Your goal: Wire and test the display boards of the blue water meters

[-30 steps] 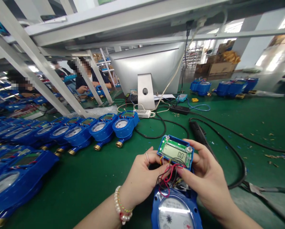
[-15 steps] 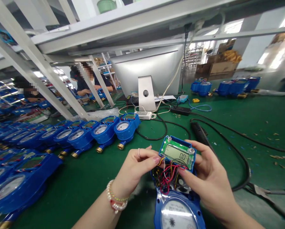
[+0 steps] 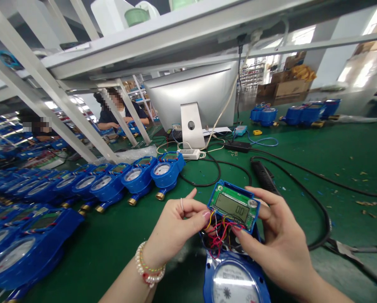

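Note:
A green circuit board with a small LCD screen reading 0.0 sits in a blue plastic case, together a display module (image 3: 230, 205), tilted above a blue water meter (image 3: 209, 277). My right hand (image 3: 279, 240) grips the module by its right side, thumb at the lower edge and fingers behind. At its lower left corner, thumb and index finger of my left hand (image 3: 183, 219) pinch thin wires (image 3: 218, 237), yellow among them. Red, yellow, white and black wires bunch between module and meter. The meter's round dial (image 3: 234, 282) faces up, cut off by the bottom edge.
Rows of blue water meters (image 3: 104, 185) fill the left side. A silver monitor (image 3: 193, 94) stands ahead under a white shelf frame (image 3: 163, 46). Black cables (image 3: 311, 189), a black-handled tool (image 3: 265, 179) and pliers (image 3: 342, 248) lie to the right. Two people sit beyond.
The display module tilts slightly differently and its screen looks darker. My left hand has shifted a little, still pinching at the same corner. The view has turned slightly.

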### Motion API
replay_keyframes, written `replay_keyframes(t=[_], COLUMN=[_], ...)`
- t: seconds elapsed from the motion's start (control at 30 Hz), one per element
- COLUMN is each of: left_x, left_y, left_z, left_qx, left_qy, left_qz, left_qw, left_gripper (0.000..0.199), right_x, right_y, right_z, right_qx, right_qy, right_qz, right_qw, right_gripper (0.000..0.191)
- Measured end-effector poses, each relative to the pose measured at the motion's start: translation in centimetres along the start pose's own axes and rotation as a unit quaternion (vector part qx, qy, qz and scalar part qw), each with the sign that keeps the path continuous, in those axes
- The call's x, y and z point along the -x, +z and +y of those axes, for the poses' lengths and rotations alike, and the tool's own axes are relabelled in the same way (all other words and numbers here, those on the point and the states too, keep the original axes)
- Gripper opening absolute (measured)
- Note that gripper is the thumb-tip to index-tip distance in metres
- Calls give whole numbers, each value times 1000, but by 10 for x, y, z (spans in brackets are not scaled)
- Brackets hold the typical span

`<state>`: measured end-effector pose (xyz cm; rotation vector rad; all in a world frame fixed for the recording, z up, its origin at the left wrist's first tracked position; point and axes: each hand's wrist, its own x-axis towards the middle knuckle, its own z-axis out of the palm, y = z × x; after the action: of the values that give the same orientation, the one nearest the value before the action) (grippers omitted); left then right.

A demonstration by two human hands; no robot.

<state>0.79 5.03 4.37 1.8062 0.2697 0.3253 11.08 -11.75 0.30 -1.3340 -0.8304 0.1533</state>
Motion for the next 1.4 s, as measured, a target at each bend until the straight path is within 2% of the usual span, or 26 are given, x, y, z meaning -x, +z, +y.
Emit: replay_keyframes(t=[0.17,0.3,0.47,0.67,0.8,0.87,0.93,1.07,1.2,1.4], left_x=[1,4,3,1,3,5,6,6,3,0], left_y=[1,3,8,11,14,14,14,11,6,1], left_z=[1,3,2,1,2,4,6,6,1,-2], left_qx=[10,57,50,-39,-178,-195,-172,-75,1,48], left_qy=[-18,-65,-74,-35,47,60,30,-44,-15,5], left_qz=[-20,-23,30,81,170,194,180,110,65,10], left_qw=[1000,996,996,995,968,960,968,990,998,999], left_gripper=[21,19,16,7,13,13,10,9,6,8], right_x=[3,5,3,4,5,5,4,2,2,2], right_y=[-4,-10,-13,-11,-8,-7,-7,-7,-6,-4], right_z=[6,10,8,9,7,6,6,7,6,6], right_qx=[79,149,195,187,157,139,129,120,101,102], right_qy=[-93,-165,-241,-201,-157,-143,-127,-126,-120,-117], right_qz=[7,-5,-41,-27,-4,7,12,15,14,28], right_qw=[992,975,950,961,975,980,983,985,988,987], right_gripper=[61,67,76,69,63,62,62,61,60,59])
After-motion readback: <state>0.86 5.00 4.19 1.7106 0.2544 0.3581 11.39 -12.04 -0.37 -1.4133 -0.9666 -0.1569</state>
